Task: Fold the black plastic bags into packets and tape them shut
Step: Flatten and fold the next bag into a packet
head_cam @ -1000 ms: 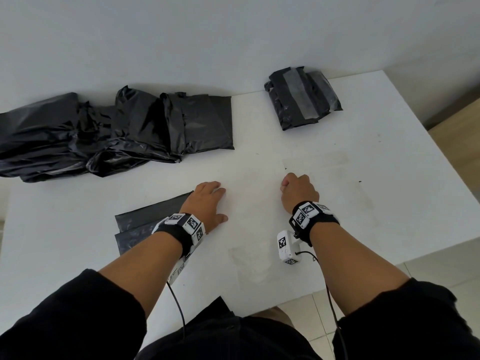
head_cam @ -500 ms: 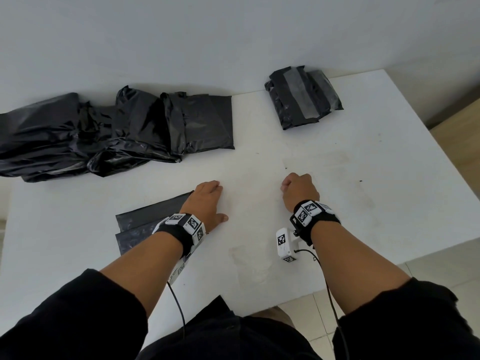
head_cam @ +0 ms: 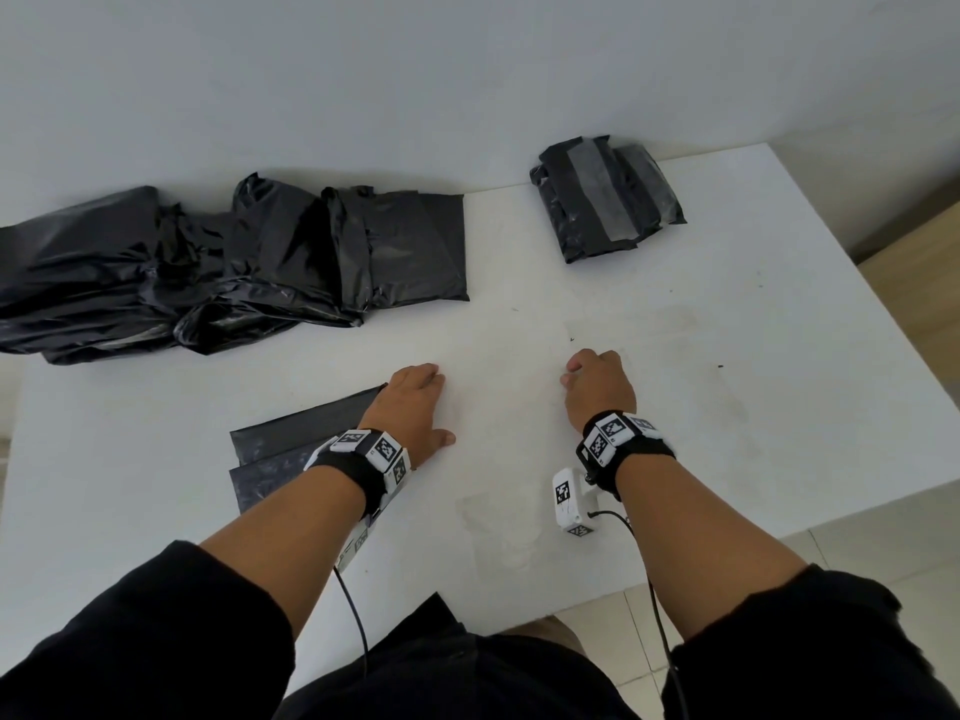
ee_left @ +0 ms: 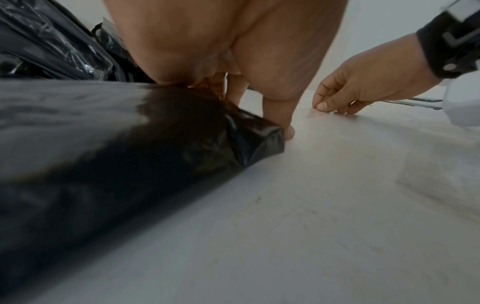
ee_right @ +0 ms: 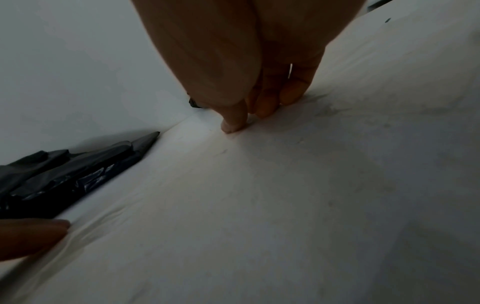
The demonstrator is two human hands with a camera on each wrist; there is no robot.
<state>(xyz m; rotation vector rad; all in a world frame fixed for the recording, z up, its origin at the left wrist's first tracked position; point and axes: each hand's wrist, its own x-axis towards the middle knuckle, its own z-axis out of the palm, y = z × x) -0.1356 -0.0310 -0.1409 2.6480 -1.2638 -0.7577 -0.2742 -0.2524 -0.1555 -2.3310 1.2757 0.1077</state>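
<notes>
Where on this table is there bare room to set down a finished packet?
Bare: the right side of the table, below the taped packet and beyond the right hand. Also the near-left corner. Crowded: back left, the loose bag pile, and the flat bag under the left hand.

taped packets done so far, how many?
1 for sure: the taped packet at the table's far right, by the wall. A second bundle seems tucked beside it; can't tell whether it's separate.
</notes>
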